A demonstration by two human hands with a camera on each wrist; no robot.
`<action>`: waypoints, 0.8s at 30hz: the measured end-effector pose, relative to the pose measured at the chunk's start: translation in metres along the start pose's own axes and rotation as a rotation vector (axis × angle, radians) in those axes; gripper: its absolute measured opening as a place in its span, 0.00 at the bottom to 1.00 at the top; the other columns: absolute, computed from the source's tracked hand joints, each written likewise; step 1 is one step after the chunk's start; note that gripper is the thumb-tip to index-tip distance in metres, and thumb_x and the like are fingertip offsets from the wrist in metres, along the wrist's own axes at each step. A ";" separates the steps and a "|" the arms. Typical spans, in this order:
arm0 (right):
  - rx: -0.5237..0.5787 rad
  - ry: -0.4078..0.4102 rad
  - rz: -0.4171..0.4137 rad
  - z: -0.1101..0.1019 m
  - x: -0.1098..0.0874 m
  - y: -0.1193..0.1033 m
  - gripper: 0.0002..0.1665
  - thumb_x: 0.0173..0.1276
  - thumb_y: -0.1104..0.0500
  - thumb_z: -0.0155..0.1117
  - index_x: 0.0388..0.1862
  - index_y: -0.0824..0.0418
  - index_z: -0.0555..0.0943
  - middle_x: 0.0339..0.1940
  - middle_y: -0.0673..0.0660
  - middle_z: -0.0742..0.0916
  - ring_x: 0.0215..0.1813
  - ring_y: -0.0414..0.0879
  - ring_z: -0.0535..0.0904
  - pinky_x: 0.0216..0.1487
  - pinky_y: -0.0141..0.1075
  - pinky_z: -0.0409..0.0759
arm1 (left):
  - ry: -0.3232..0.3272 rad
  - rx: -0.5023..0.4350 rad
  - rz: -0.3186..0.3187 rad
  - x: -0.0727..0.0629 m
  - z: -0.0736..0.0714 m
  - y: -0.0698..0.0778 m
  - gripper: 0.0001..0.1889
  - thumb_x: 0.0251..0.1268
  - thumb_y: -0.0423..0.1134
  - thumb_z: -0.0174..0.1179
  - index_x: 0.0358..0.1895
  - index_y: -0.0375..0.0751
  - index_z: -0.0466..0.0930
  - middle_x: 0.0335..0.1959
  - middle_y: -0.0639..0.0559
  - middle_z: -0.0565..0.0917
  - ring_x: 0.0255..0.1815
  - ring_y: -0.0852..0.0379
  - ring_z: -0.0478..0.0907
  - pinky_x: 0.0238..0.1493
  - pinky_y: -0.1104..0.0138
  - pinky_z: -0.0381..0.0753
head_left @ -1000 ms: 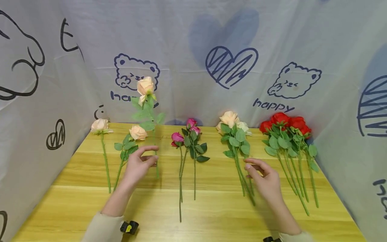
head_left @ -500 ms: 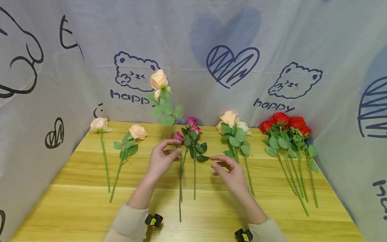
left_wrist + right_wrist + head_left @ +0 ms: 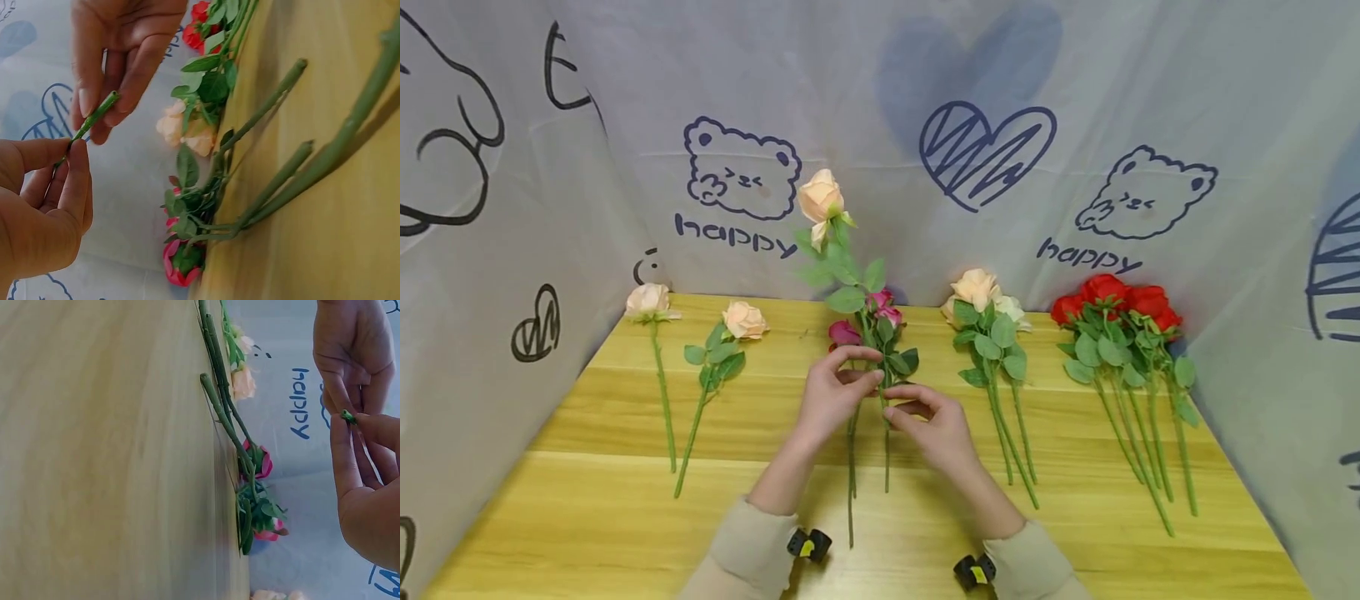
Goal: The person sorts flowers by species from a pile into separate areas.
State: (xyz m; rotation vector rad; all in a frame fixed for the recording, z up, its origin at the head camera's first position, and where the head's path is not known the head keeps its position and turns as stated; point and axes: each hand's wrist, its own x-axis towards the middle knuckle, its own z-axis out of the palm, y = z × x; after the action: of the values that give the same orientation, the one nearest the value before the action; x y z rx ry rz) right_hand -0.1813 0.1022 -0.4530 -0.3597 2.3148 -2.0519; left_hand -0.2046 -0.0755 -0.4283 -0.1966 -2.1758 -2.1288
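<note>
A peach rose (image 3: 822, 197) with green leaves is held up before the cloth, its bloom leaning left in the head view. My left hand (image 3: 829, 400) pinches its stem between thumb and fingers. Lower down, the thumb and fingers of my right hand (image 3: 938, 432) pinch the same stem close to its cut end. That green stem end (image 3: 103, 111) pokes out between the two hands in the left wrist view, and its tip also shows in the right wrist view. Behind and below the hands lie magenta roses (image 3: 844, 333) on the wooden table, partly hidden by them.
Two pale peach roses, one at the far left (image 3: 649, 302) and one beside it (image 3: 746, 320), lie on the table (image 3: 587, 517). Right of the hands is a cream and peach bunch (image 3: 976, 289); red roses (image 3: 1105, 292) lie farther right. Printed cloth (image 3: 865, 83) encloses the back and sides.
My left hand has carried the peach rose rightward to above the magenta roses. My right hand has come leftward from the cream bunch and now pinches the lower stem.
</note>
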 end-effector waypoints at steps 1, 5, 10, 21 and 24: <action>-0.012 0.006 0.003 0.000 0.000 0.000 0.13 0.69 0.67 0.72 0.52 0.62 0.88 0.52 0.58 0.89 0.46 0.47 0.89 0.47 0.44 0.89 | -0.005 0.009 -0.004 -0.001 0.001 0.000 0.13 0.68 0.27 0.67 0.54 0.34 0.85 0.56 0.41 0.84 0.48 0.41 0.88 0.46 0.56 0.88; -0.049 0.001 0.015 -0.002 -0.001 0.001 0.13 0.69 0.68 0.72 0.51 0.63 0.89 0.50 0.59 0.90 0.43 0.46 0.88 0.45 0.41 0.89 | -0.011 0.044 -0.040 -0.005 0.005 -0.004 0.13 0.69 0.29 0.67 0.55 0.38 0.85 0.55 0.39 0.86 0.47 0.41 0.88 0.49 0.52 0.88; -0.069 -0.024 0.039 -0.006 -0.003 0.000 0.12 0.69 0.67 0.71 0.51 0.63 0.89 0.48 0.60 0.90 0.43 0.47 0.88 0.44 0.37 0.88 | -0.025 0.068 -0.051 -0.006 0.007 -0.008 0.13 0.69 0.31 0.68 0.55 0.40 0.86 0.54 0.38 0.86 0.43 0.47 0.89 0.51 0.47 0.87; -0.092 -0.002 0.059 -0.017 -0.007 -0.004 0.14 0.69 0.67 0.73 0.52 0.63 0.89 0.48 0.58 0.91 0.46 0.50 0.87 0.43 0.35 0.87 | -0.102 0.137 0.077 -0.007 0.010 -0.007 0.16 0.68 0.27 0.68 0.57 0.37 0.84 0.57 0.42 0.81 0.48 0.47 0.87 0.42 0.59 0.89; -0.094 0.013 0.050 -0.024 -0.012 -0.004 0.15 0.69 0.67 0.72 0.54 0.65 0.88 0.50 0.60 0.90 0.46 0.49 0.88 0.44 0.35 0.88 | -0.103 0.129 0.096 -0.008 0.009 -0.005 0.17 0.67 0.26 0.68 0.58 0.38 0.84 0.56 0.42 0.79 0.48 0.46 0.87 0.41 0.57 0.89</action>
State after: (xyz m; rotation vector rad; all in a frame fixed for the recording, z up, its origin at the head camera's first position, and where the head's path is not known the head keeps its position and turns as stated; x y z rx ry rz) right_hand -0.1733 0.1271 -0.4473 -0.2890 2.4077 -1.9335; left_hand -0.1971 -0.0665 -0.4352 -0.4006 -2.3003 -1.9610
